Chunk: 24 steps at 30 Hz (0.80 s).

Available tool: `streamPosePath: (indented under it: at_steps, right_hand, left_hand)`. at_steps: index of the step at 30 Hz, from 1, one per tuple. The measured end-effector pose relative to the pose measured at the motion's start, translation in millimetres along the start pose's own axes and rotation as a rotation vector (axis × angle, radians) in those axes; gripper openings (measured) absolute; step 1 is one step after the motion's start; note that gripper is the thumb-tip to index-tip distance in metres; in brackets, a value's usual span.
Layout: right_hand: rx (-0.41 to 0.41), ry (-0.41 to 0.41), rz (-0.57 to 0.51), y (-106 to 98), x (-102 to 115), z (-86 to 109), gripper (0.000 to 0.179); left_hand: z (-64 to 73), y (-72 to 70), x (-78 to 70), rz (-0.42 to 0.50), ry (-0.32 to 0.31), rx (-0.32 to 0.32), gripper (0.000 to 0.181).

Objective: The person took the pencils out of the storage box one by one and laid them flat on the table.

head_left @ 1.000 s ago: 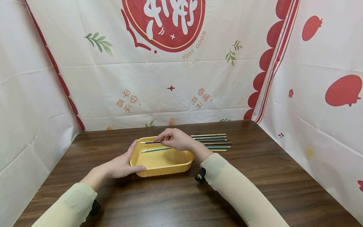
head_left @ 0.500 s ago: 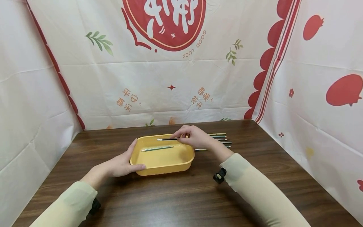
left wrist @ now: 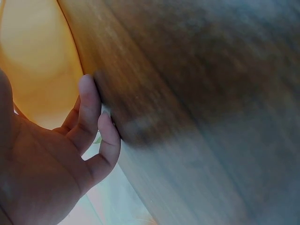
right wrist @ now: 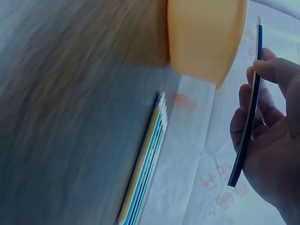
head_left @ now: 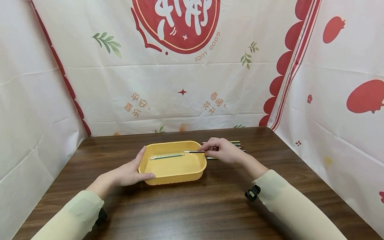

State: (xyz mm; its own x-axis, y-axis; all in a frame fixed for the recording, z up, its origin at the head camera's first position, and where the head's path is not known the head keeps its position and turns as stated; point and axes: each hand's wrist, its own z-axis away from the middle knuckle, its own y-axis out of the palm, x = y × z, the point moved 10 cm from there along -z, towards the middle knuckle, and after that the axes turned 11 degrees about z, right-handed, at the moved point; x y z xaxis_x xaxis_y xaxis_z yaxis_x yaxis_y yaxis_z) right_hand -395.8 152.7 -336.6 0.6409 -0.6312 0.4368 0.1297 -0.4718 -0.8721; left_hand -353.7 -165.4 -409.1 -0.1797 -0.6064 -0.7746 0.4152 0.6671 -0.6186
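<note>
My left hand grips the left end of a yellow plastic tray, thumb on the near rim and fingers along the far left side. In the left wrist view its fingers lie along the tray's outside. Inside the tray lies a green pencil, possibly two side by side. Above the tray's right rim, my right hand pinches a dark pencil between thumb and fingers. That pencil's white eraser end points left, and its whole length shows in the right wrist view.
Several pencils lie side by side on the table to the right of the tray, partly hidden behind my right hand in the head view. The brown wooden table ends at a printed white cloth behind and at both sides.
My right hand has moved right with the dark pencil, from above the tray's left half to its right rim. The left hand and the tray hold nearly still.
</note>
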Motion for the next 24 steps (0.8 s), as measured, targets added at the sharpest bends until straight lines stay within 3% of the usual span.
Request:
streamPosePath:
  at_steps: [15, 24]
  right_hand:
    - [-0.087, 0.082, 0.026, -39.4, -57.7, 40.4, 0.024]
    - [0.028, 0.116, 0.035, -16.4, -83.4, 47.2, 0.025]
  left_hand:
    - [-1.3, -1.2, -2.4, -0.007, -0.007, -0.001, 0.134]
    - [-0.1, 0.1, -1.4, -0.021, 0.003, -0.010, 0.133]
